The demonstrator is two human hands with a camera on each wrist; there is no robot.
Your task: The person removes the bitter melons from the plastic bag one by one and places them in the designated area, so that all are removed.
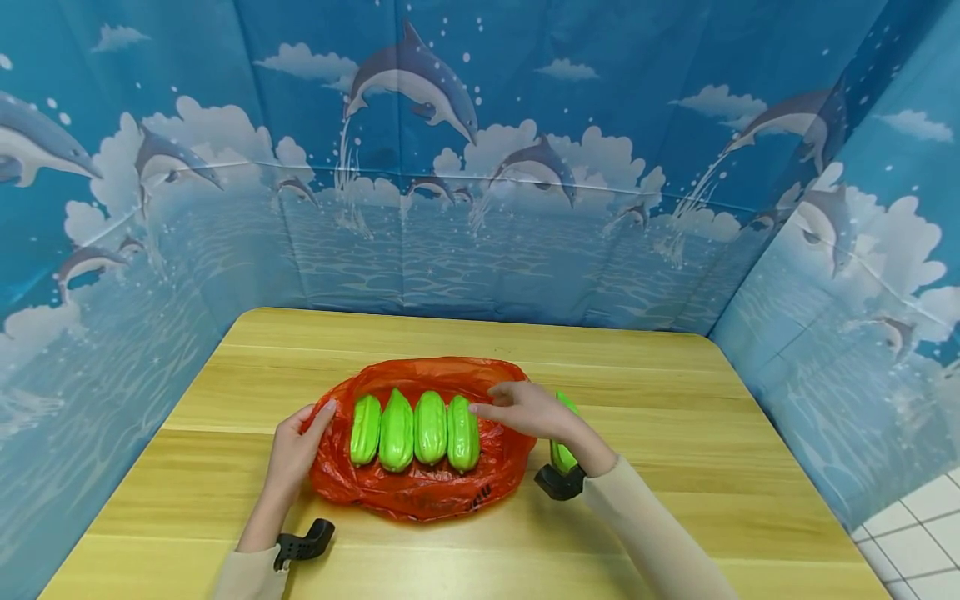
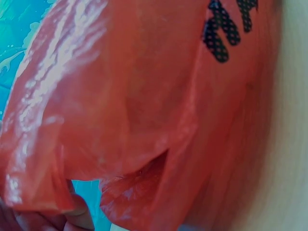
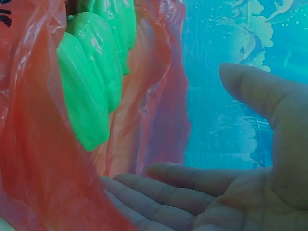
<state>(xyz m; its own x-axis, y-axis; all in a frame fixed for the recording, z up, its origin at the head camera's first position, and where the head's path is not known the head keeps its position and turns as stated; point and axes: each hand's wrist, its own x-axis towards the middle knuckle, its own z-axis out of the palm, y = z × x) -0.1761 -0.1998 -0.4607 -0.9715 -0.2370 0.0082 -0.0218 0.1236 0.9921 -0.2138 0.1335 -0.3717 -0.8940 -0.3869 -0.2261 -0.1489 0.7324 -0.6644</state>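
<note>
Left hand (image 1: 297, 447) pinches bag (image 1: 390, 497), lower centre of frame, by its left rim, apparently keeping the mouth spread round four gourds (image 1: 430, 427) in a row, while right hand (image 1: 534, 408), thumb and fingers apart, is at bag's right side, fifth gourd (image 1: 562, 457) just outside.

Blue dolphin backdrop (image 1: 480, 242), wooden table (image 1: 675, 425)

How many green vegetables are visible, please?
5: four green vegetables side by side in the red bag, a fifth on the table, partly behind the right hand. Others may be hidden.
</note>
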